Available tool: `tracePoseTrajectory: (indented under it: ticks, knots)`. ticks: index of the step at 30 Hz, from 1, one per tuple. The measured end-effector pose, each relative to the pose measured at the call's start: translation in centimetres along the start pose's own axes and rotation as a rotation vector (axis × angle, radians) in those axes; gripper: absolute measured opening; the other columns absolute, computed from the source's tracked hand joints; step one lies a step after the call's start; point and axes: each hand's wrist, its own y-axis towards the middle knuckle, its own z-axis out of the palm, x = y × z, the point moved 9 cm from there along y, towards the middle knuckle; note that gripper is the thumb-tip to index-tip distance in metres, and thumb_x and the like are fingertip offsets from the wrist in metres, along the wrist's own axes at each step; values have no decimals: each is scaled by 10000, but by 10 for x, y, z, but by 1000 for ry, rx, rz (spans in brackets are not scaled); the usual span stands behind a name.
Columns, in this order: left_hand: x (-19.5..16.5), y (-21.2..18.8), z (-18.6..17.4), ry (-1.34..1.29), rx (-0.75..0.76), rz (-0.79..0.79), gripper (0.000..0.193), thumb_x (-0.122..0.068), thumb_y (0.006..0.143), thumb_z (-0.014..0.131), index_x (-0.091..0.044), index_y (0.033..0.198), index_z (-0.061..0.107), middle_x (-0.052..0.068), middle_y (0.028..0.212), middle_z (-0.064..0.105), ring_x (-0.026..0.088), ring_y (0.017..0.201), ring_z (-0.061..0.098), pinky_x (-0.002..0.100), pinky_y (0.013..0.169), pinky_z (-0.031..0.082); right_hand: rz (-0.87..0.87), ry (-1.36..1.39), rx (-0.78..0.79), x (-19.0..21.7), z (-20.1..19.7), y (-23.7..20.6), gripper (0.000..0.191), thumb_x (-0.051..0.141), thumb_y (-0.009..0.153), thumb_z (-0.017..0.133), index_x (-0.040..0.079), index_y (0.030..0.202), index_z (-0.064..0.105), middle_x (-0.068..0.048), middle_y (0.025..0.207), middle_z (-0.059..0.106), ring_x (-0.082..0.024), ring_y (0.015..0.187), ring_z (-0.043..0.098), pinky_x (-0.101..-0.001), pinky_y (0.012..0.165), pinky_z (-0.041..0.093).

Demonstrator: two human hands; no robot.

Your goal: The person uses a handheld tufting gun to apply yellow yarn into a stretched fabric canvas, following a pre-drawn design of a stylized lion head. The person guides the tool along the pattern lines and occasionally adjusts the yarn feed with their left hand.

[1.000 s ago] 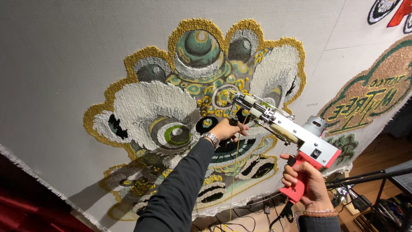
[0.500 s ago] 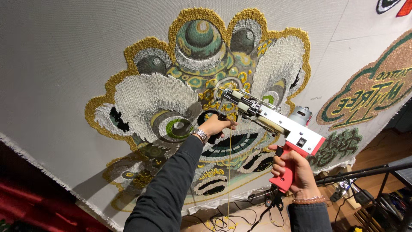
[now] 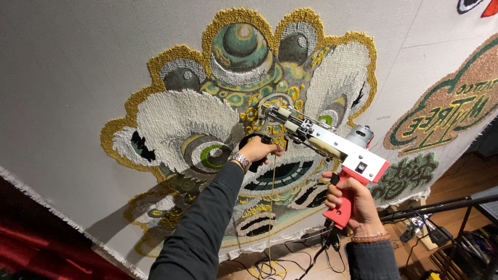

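I hold a tufting gun point(image 3: 332, 148) with a silver body and a red pistol grip against a stretched pale cloth point(image 3: 78, 78). My right hand point(image 3: 353, 199) is closed around the red grip. My left hand point(image 3: 259, 151) grips the black front handle. The gun's tip rests on the gold and green middle of a tufted lion-head design point(image 3: 244, 103). A thin yellow yarn point(image 3: 271, 207) hangs down from the gun toward the floor.
A second tufted piece point(image 3: 451, 111) in brown and green sits on the cloth at the right, with a dark green patch point(image 3: 410, 173) below it. A black stand bar point(image 3: 441, 206), cables and yarn scraps lie by the wooden floor point(image 3: 467, 179). Red fabric point(image 3: 31, 243) hangs lower left.
The gun and both hands have shifted slightly up and left across the lion design, and the view has moved closer to the cloth. Both grips stay the same.
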Motion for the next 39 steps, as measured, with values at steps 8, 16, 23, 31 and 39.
tracePoseTrajectory:
  ticks: [8, 16, 23, 31, 39]
  knots:
    - [-5, -9, -5, -28, -49, -26, 282, -222, 917, 666, 5, 1025, 792, 53, 920, 813, 83, 550, 558, 268, 484, 503, 3, -26, 17, 2, 6, 3, 483, 131, 838, 501, -103, 1253, 584, 5, 642, 427, -99, 501, 389, -300, 508, 404]
    - [6, 13, -16, -114, -5, 44, 342, -259, 906, 742, -3, 1116, 656, 118, 1013, 775, 132, 883, 761, 274, 476, 502, -5, -101, 0, 6, 30, 6, 456, 142, 844, 509, -79, 1232, 599, -21, 636, 448, -122, 498, 397, -315, 517, 407]
    - [4, 7, -56, -16, -169, -104, 383, -378, 894, 791, -42, 1034, 671, 80, 848, 775, 135, 612, 607, 270, 486, 485, -107, -155, -66, 3, 68, 8, 353, 148, 885, 561, -69, 1155, 636, -49, 653, 507, -160, 526, 483, -329, 523, 434]
    - [-49, -21, -96, 776, -590, 115, 471, -539, 803, 789, -73, 739, 761, 129, 733, 733, 302, 689, 717, 441, 694, 574, -60, -66, -140, -22, 88, 9, 256, 153, 882, 608, -6, 1081, 639, -31, 641, 484, -149, 516, 477, -326, 502, 434]
    - [-45, -19, -98, 757, -614, 27, 398, -491, 857, 747, -99, 791, 770, 139, 803, 761, 323, 755, 743, 451, 726, 587, -104, -92, -147, -22, 84, 7, 204, 139, 874, 594, -2, 1020, 616, -48, 641, 494, -158, 513, 494, -335, 499, 443]
